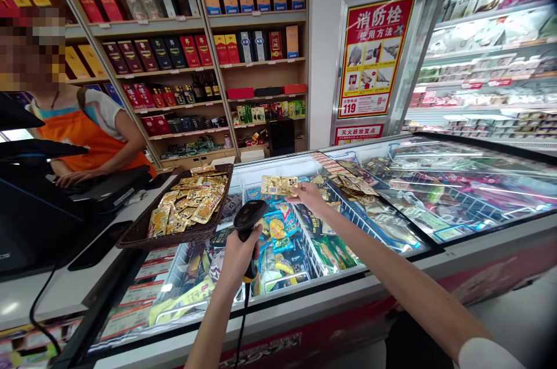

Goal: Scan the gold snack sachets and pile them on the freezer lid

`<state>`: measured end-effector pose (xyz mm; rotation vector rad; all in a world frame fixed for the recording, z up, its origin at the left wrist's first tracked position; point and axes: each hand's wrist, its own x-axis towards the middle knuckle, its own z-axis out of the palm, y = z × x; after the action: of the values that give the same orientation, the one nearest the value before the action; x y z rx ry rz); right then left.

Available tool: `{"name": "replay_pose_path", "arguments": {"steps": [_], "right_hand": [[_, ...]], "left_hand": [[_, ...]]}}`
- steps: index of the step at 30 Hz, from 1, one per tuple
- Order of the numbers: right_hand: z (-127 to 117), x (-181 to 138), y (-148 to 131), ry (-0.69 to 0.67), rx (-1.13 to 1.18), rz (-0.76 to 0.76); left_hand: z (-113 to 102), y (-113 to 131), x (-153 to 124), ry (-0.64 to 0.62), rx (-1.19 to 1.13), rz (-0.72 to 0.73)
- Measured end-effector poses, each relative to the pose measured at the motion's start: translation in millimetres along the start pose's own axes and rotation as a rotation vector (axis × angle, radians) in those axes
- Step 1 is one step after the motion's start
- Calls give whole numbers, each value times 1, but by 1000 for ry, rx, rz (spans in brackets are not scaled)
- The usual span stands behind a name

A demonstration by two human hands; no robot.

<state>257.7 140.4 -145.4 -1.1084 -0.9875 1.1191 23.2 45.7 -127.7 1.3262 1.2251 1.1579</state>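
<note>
The left hand (237,256) is closed around the grip of a scanner (249,218), whose head tilts up toward a gold packet (278,185). The right hand (310,194) pinches that packet by one edge between thumb and fingertips. The packet hangs over the freezer (348,290), just beyond the scanner and apart from it.

Held by so thin an edge, the packet could likely sag or slip onto the glass. Its shiny foil may throw glare and spoil a reading. The cable (243,322) drops past the freezer's rim and could catch there. A basket (130,239) heaped with like packets juts off the worktop (65,293) over the glass, so a knock from the left forearm might tip it.

The place is a shop. Wooden shelves (261,61) carry boxes and bottles, a red notice (374,55) hangs on the wall, and an open cooler (491,67) stands at the right. A person in an orange apron (87,137) stands at the till.
</note>
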Motion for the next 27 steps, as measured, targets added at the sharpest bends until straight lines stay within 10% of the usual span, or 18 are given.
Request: {"name": "replay_pose_path", "arguments": {"steps": [27], "right_hand": [[-19,-4,-5,182,130,-37]], "left_hand": [[24,16,6,-61,11,53]]}}
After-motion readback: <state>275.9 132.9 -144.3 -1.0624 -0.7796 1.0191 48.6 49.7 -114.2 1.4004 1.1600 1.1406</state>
